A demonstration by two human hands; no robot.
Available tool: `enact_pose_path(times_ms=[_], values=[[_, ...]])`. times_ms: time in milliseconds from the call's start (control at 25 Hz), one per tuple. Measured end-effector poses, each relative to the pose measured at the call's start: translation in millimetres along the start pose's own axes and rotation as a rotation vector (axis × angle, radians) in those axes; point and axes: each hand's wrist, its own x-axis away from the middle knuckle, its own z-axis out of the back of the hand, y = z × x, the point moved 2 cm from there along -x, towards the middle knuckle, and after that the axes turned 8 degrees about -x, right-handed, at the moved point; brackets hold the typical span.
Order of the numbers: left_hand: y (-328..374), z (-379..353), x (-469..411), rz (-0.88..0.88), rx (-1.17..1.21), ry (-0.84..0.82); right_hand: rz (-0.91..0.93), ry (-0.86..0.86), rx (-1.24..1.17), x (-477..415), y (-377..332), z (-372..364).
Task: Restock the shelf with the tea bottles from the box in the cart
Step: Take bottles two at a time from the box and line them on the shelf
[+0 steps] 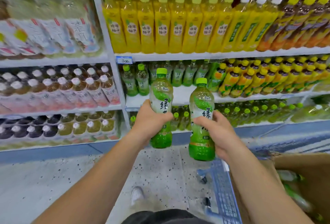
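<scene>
Head view: both arms stretched fwd toward the shelf (180,96), forearms converging. L hand (151,119) wraps round the mid-body of a green tea bottle (161,88), upright, in front of the shelf's bare gap. R hand (215,131) grips a second tea bottle (200,102) just beside it, slightly lower. Box (303,166) sits in cart (223,189), lower right.
</scene>
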Motion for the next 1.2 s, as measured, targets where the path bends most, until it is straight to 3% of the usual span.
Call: enact_pose_path(times_ms=[440,800,1200], values=[[-49.2,57.8,-120.6,-0.041,-0.133,0.026,0.01,0.089,0.049,-106.7,36.3,-97.4],[-115.7,-1.3,-227.9,-0.097,-0.282,0.207,0.1,0.011,0.206,-246.9,88.5,-71.6],[-118.8,-34.3,-306.0,-0.247,-0.293,0.348,0.289,-0.062,0.345,-349.1,78.4,-64.0]])
